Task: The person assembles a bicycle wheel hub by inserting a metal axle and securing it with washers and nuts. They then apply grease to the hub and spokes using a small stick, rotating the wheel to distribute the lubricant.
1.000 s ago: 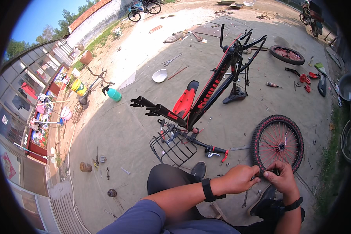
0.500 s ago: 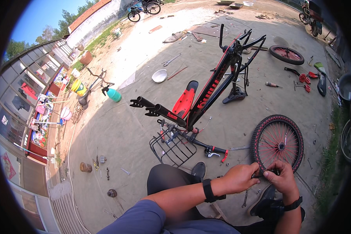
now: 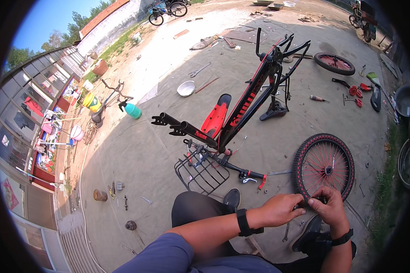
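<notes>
- Found left hand (image 3: 281, 209) pinching small dark part (image 3: 297, 207), too hidden to identify.
- Found right hand (image 3: 330, 209) just beside, curled; could not tell whether gripping.
- Judged steady grip and small, even movements best.
- Located wheel (image 3: 329, 171) just beyond, then upturned bike frame (image 3: 244, 110).

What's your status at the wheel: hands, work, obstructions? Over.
Left hand and right hand together, grip detail hidden. Red-spoked wheel at the hands, contact unclear. Loose wrench beside right shoe.
</notes>
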Tool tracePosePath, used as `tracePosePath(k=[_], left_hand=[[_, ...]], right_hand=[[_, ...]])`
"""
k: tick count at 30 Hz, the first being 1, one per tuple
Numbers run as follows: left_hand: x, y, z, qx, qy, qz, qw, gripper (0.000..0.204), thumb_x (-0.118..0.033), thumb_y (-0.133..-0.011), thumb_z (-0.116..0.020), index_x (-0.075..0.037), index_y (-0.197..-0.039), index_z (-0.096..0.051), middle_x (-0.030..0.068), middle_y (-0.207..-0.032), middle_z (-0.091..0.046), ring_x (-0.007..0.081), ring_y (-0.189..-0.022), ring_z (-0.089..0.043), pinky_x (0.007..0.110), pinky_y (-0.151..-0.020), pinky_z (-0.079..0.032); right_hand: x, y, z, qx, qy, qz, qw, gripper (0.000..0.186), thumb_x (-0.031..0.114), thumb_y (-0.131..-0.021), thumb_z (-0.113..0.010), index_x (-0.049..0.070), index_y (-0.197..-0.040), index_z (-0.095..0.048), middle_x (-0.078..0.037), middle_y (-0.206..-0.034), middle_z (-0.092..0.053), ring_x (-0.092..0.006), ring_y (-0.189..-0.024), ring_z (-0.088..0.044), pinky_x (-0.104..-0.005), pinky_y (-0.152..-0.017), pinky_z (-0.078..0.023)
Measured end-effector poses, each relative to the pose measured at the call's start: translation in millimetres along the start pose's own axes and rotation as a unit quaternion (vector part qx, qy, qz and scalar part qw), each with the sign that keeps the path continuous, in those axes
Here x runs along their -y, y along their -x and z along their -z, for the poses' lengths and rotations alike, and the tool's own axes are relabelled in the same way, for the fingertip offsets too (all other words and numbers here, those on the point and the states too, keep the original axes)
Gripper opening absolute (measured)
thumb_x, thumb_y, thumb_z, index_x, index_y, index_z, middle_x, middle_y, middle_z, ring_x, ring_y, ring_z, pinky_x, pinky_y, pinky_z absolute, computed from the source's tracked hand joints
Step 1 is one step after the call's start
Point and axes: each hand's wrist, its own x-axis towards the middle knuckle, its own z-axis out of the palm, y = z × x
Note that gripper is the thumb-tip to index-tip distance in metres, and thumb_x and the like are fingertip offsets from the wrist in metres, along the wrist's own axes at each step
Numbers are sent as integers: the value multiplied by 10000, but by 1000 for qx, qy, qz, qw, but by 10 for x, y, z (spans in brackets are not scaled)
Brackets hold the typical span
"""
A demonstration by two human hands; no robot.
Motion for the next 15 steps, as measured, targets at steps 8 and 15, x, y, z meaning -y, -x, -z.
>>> tracePosePath(k=[8,15], left_hand=[[-143,-17,113,20,-17,62,998,289,-246,-918,-740,-43,-1027,-566,184,-850,-681,411,-815,-681,480,-679,-513],[-47,-27,66,32,-39,34,998,237,-235,-955,-687,-35,-1050,-605,200,-877,-685,418,-825,-674,489,-691,-517]], right_hand=[[-11,4,12,2,5,0,1000,174,117,-816,-833,7,-899,-727,-24,-794,-708,-79,-737,-617,-260,-672,-492],[-20,-4,6,6,-20,0,1000,175,98,-819,-829,6,-936,-736,-15,-815,-712,-72,-749,-615,-255,-679,-495]])
